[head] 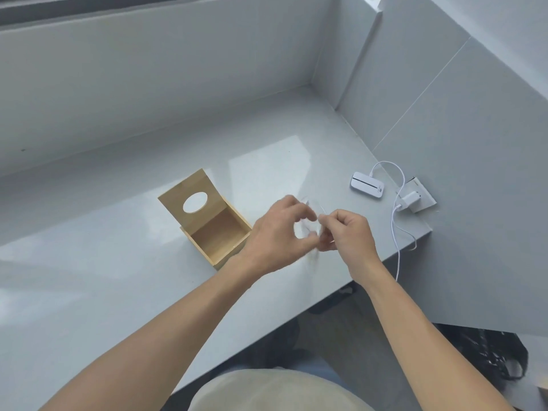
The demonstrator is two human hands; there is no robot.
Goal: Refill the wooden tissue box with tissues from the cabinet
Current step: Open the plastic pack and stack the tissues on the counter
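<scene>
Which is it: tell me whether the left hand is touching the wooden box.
Cannot tell. In the head view the left hand overlaps the near right corner of the wooden box, hiding that edge, so neither contact nor a gap shows plainly.

The light wooden cube-shaped tissue box (pixel 218 235) stands open and empty near the front edge of the pale grey glossy counter (pixel 89 292); its hinged lid (pixel 191 200), cut with an oval hole, tilts up at the back.
</scene>
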